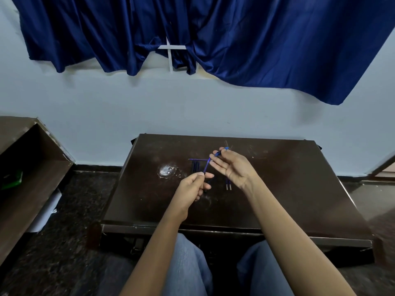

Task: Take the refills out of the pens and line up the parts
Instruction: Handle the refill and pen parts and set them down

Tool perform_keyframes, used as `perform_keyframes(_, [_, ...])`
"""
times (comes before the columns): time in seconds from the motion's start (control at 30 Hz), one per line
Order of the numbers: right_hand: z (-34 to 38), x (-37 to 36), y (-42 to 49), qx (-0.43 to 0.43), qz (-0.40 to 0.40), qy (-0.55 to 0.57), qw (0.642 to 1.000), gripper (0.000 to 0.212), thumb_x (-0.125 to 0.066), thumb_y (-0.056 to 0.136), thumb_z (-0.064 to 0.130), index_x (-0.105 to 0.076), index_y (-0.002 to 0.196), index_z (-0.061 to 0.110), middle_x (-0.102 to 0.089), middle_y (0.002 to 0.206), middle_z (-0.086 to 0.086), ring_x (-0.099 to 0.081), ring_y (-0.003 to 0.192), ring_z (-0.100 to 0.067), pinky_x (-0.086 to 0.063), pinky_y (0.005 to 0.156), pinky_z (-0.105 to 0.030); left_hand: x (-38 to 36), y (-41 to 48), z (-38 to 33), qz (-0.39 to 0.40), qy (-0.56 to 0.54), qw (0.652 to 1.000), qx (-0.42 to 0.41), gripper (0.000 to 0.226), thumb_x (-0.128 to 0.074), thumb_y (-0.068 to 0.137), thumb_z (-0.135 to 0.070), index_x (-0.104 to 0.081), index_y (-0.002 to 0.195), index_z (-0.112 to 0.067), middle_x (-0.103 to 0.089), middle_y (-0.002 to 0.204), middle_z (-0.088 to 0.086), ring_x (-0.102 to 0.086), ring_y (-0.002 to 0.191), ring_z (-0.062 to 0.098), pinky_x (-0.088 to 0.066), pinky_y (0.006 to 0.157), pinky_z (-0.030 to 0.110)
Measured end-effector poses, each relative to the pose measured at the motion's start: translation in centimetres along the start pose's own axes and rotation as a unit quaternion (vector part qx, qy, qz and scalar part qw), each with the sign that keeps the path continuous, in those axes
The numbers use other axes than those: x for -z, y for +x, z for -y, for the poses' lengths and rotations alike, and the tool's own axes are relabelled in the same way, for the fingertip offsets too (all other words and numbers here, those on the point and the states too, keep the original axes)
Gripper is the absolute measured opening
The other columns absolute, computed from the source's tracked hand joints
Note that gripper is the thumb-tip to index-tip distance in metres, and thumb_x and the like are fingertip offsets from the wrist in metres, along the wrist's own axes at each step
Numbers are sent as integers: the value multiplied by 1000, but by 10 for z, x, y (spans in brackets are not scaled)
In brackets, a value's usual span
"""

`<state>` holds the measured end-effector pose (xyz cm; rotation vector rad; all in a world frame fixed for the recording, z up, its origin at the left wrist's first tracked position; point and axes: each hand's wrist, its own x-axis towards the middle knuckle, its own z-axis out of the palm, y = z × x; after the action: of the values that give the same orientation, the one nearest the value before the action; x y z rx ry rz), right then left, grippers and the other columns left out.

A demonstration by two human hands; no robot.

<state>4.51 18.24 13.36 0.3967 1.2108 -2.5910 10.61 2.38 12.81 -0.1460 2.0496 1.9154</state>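
Above the dark brown table (277, 199), my left hand (192, 186) pinches a thin blue refill (207, 165) that slants up to the right. My right hand (233, 167) is raised palm up, its fingertips holding a blue pen barrel (221, 152) that points up and right. The refill's upper end reaches my right fingertips. Dark pen parts (195, 166) lie side by side on the table behind my left hand. Two refills (228, 185) lie parallel under my right wrist, partly hidden.
A white scuffed patch (167, 170) marks the table left of the parts. A brown shelf unit (27, 167) stands at the left, with a white roll (47, 212) on the floor. A blue curtain (192, 28) hangs on the wall behind.
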Motion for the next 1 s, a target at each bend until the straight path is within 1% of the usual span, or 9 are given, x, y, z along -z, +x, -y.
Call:
perform_keyframes(0.17, [16, -19, -31, 50, 33, -40, 997, 11, -50, 95, 3, -60, 92, 5, -71, 83, -9, -73, 82, -21, -59, 79, -37, -4, -20, -16, 23, -8, 1000, -17, 31, -40, 101, -31, -71, 102, -26, -59, 70, -8, -41, 53, 1, -35, 53, 17])
perform_keyframes(0.37, [24, -27, -61, 73, 62, -44, 994, 12, -50, 95, 3, -61, 90, 4, -72, 83, -9, -73, 83, -22, -60, 79, -36, -5, -42, -28, 26, 0, 999, -32, 31, -41, 101, -32, -71, 104, -26, -59, 69, -9, -41, 53, 1, -36, 55, 18])
perform_keyframes(0.53, [28, -32, -76, 82, 64, -55, 993, 11, -51, 95, 4, -61, 92, 4, -73, 82, -8, -73, 84, -21, -60, 79, -36, -6, -56, -32, 22, 4, 999, -40, 31, -40, 101, -31, -71, 103, -25, -58, 68, -8, -41, 54, 2, -36, 56, 19])
perform_keyframes(0.73, [30, -36, -90, 99, 67, -121, 985, 9, -53, 95, 4, -62, 95, 6, -72, 87, -8, -73, 83, -20, -59, 82, -37, -8, -68, -36, 18, 13, 999, -43, 31, -40, 101, -30, -70, 102, -26, -59, 71, -7, -42, 56, 3, -37, 57, 21])
perform_keyframes(0.93, [33, -37, -99, 120, 57, -102, 986, 7, -54, 94, 5, -61, 97, 5, -72, 84, -7, -73, 84, -20, -60, 78, -34, -10, -77, -38, 19, 18, 998, -54, 32, -39, 102, -30, -70, 104, -25, -59, 71, -6, -41, 56, 4, -37, 58, 21])
perform_keyframes(1.0, [34, -37, -102, 127, 56, -117, 983, 7, -54, 94, 5, -60, 98, 5, -72, 86, -8, -73, 83, -19, -60, 76, -33, -10, -79, -39, 19, 21, 998, -54, 32, -39, 102, -30, -70, 103, -26, -59, 71, -7, -42, 56, 4, -37, 58, 21])
